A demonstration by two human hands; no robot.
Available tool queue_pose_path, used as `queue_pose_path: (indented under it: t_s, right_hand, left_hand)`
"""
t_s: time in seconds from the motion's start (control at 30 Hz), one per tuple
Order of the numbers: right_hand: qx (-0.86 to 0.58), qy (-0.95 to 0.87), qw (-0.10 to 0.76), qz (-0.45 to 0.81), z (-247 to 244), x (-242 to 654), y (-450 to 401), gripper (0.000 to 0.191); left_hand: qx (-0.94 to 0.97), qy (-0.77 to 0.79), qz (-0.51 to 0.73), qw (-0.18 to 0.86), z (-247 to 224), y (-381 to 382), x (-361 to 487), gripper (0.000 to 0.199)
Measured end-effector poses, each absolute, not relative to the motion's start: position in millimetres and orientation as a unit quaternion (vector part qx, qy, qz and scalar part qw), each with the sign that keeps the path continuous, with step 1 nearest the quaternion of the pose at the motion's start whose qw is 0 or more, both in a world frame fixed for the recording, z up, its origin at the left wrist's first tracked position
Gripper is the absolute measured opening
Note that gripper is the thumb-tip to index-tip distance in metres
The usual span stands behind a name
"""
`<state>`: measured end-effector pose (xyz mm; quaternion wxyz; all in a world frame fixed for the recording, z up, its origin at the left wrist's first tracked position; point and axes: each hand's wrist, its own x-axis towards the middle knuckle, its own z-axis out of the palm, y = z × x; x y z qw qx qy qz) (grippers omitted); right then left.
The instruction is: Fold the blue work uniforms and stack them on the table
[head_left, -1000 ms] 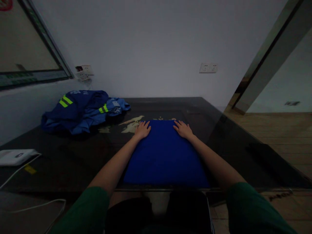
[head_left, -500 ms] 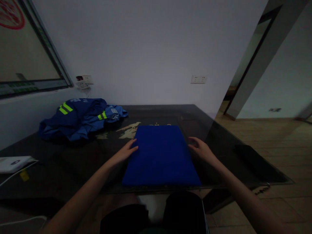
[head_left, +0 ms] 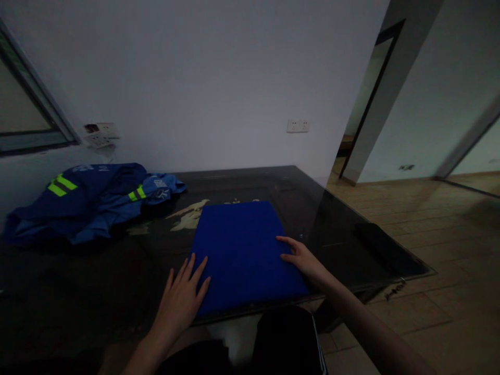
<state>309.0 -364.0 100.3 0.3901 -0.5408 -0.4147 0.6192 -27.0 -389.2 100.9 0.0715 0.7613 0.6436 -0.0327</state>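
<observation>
A flat blue rectangular piece (head_left: 242, 250), smooth and cloth-like, lies on the dark table (head_left: 320, 229) close to its front edge. My left hand (head_left: 182, 294) is spread at the near left side of the piece, with fingertips over its edge. On the opposite side, my right hand (head_left: 302, 259) has thumb and fingers apart, the tips at the piece's right edge. Neither hand grips anything.
Crumpled blue clothing (head_left: 97, 200) with yellow-green stripes is heaped at the back left. A black flat object (head_left: 390, 250) rests near the table's right corner. The wall (head_left: 219, 88) stands behind the table.
My left hand has come nearer to the table's front edge and its fingers are spread onto the blue piece. My right hand is now at the piece's right edge. The view has turned right.
</observation>
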Motion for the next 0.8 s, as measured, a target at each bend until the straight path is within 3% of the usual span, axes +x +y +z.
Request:
queue_pose_path:
  t_s: [0.37,0.8]
  right_hand:
    - [-0.576,-0.431,0.382,0.58,90,320,-333,0.074]
    - [-0.809,-0.454,0.208,0.31,88,475,-206,0.063]
  left_hand:
    - [0.752,0.646,-0.12,0.059,101,-375,-17,0.068]
    - [0.859,0.497,-0.015,0.12,77,-250,153,0.065]
